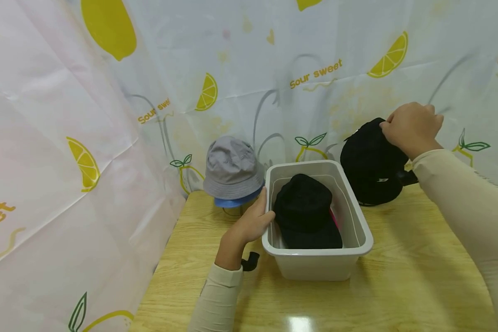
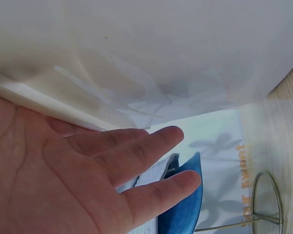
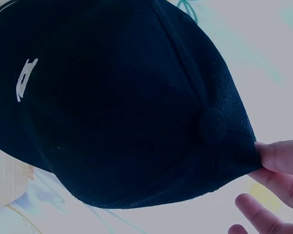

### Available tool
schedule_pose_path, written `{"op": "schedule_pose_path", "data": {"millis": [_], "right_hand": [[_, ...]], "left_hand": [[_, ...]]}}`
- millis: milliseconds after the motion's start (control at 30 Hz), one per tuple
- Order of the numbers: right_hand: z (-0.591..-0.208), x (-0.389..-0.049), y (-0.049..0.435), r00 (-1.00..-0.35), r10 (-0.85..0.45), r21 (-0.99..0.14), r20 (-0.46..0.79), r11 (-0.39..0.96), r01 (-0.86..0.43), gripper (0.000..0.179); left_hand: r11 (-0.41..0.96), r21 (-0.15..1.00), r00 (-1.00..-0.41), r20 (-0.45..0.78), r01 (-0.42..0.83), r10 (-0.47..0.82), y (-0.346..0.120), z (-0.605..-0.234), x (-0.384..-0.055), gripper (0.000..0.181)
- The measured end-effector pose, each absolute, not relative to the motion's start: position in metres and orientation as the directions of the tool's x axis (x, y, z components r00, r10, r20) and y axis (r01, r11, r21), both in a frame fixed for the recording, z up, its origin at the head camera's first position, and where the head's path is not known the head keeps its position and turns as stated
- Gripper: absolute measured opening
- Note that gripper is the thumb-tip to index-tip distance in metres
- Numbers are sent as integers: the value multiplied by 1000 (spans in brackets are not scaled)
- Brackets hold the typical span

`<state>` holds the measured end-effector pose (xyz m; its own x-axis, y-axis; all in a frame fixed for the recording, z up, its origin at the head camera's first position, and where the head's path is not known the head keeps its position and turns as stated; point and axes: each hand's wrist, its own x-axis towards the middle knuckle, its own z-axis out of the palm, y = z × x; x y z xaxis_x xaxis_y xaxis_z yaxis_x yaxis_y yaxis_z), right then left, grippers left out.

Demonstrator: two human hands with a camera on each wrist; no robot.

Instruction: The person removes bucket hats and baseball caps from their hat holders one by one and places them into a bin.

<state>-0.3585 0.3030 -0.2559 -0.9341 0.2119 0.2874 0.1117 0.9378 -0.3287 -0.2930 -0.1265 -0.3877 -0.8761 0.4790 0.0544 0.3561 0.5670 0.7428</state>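
Note:
My right hand [image 1: 412,127] pinches the crown of a black baseball cap [image 1: 369,161] between thumb and fingers, at the back right of the table. In the right wrist view the cap [image 3: 117,107] hangs from the pinched crown, a small white mark near its brim. My left hand [image 1: 251,221] holds the left rim of a pale grey plastic bin [image 1: 315,265], its thumb over the edge. In the left wrist view the other fingers [image 2: 151,146] lie straight along the bin's outer side. Inside the bin is another black cap [image 1: 305,207], with a sliver of pink showing beside it.
Left of the bin, a grey bucket hat [image 1: 232,168] sits over a blue hat [image 1: 236,201] on a wire stand [image 2: 266,219]. A lemon-print curtain [image 1: 232,60] hangs behind and to the left of the wooden table [image 1: 191,276].

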Motion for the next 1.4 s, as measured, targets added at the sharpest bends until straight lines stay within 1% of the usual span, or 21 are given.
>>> {"op": "schedule_pose_path", "data": {"millis": [167, 367, 467, 667, 933, 1200, 1400], "right_hand": [[-254, -356, 304, -934, 210, -334, 288, 937, 108, 48], [-257, -347, 307, -937, 207, -348, 282, 932, 101, 46], [-255, -345, 309, -934, 215, -355, 284, 929, 105, 46], [-243, -340, 315, -931, 223, -353, 287, 929, 113, 48], [-233, -335, 313, -924, 275, -341, 268, 923, 176, 47], [-221, -336, 305, -919, 254, -365, 300, 921, 135, 44], [-209, -339, 297, -916, 264, -382, 303, 914, 137, 43]], "left_hand": [[555, 750, -874, 62, 359, 481, -127, -388, -291, 87], [551, 761, -869, 32, 341, 494, -126, -393, -285, 88], [551, 758, -869, 43, 350, 493, -125, -395, -285, 88], [549, 750, -867, 65, 368, 493, -118, -394, -288, 87], [563, 732, -862, 65, 384, 502, -115, -393, -290, 89], [582, 715, -873, 81, 387, 481, -121, -389, -291, 87], [590, 718, -883, 74, 370, 463, -127, -388, -291, 86]]}}
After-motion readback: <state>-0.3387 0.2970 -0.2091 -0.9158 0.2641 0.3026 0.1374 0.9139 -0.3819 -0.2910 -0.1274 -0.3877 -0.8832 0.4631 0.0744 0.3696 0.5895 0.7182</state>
